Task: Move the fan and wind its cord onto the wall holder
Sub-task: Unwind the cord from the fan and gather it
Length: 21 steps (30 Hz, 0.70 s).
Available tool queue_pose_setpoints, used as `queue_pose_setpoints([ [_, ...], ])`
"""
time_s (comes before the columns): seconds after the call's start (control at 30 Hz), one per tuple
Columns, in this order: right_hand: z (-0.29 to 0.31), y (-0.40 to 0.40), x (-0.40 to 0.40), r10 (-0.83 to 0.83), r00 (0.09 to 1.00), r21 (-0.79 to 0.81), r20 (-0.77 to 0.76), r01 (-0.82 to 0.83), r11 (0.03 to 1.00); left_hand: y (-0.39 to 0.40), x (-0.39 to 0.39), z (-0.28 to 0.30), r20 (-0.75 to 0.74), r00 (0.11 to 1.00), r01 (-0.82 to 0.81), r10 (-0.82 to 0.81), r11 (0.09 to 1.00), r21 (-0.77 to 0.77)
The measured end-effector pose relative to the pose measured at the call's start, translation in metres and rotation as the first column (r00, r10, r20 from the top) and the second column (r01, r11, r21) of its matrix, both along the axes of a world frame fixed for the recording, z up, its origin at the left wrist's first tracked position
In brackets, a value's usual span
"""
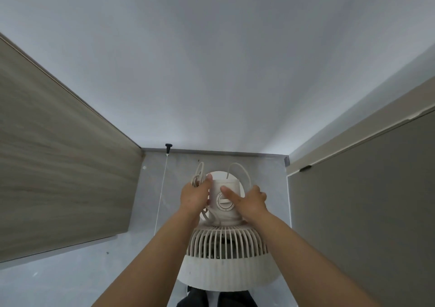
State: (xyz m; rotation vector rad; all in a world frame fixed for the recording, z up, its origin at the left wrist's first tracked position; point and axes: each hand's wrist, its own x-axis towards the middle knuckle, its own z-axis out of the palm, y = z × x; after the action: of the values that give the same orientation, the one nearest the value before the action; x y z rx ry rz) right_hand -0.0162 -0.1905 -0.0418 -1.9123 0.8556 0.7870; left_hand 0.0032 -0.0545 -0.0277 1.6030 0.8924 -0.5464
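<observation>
While I look down at the grey floor (pixel 82 271), the cream-white plastic fan (pixel 226 255) with a ribbed grille stands on it, right in front of my feet. It sits between a pale wood panel (pixel 58 165) on one side and a grey door (pixel 364 212) on the other. My left hand (pixel 195 196) curls round a bunch of looped white cord (pixel 199 175) and presses it against the fan's round back part. My right hand (pixel 251 200) holds the other side of that back part, with the thumb lying across the round dial (pixel 224 203). One more loop of cord sticks up behind the fan. A thin white string (pixel 162 189) hangs from a small black peg (pixel 168 145) on the white wall (pixel 211 71).
</observation>
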Motion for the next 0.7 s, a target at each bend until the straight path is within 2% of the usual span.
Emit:
queue_pose_setpoints([
  [0.1,-0.022,-0.010,0.003,-0.079,0.996,0.299,-0.035,0.086,0.950,-0.003,0.003,-0.006,0.000,0.991,0.135,-0.136,0.985,0.109],
  [0.17,-0.031,-0.013,0.004,-0.082,0.995,0.384,-0.047,0.094,0.918,-0.003,0.005,-0.012,-0.010,0.981,0.195,-0.195,0.973,0.120],
  [0.23,-0.026,-0.011,0.004,-0.084,0.996,0.496,0.005,0.071,0.866,-0.001,0.002,-0.014,-0.025,0.983,0.180,-0.181,0.983,-0.017],
  [0.3,-0.027,-0.014,0.006,-0.087,0.995,0.578,0.038,0.049,0.815,0.001,0.001,-0.015,-0.103,0.984,0.116,-0.144,0.963,-0.242],
  [0.37,-0.029,-0.013,0.007,-0.086,0.995,0.625,0.055,0.033,0.780,0.005,-0.002,-0.016,-0.178,0.976,0.039,-0.123,0.909,-0.416],
  [0.47,-0.030,-0.010,0.008,-0.069,0.995,0.626,0.068,0.011,0.780,0.012,-0.003,-0.018,-0.182,0.970,0.044,-0.163,0.849,-0.527],
  [0.7,-0.026,-0.011,0.003,-0.044,0.994,0.622,0.103,-0.029,0.783,0.014,-0.007,-0.024,-0.118,0.968,0.132,-0.222,0.848,-0.513],
])
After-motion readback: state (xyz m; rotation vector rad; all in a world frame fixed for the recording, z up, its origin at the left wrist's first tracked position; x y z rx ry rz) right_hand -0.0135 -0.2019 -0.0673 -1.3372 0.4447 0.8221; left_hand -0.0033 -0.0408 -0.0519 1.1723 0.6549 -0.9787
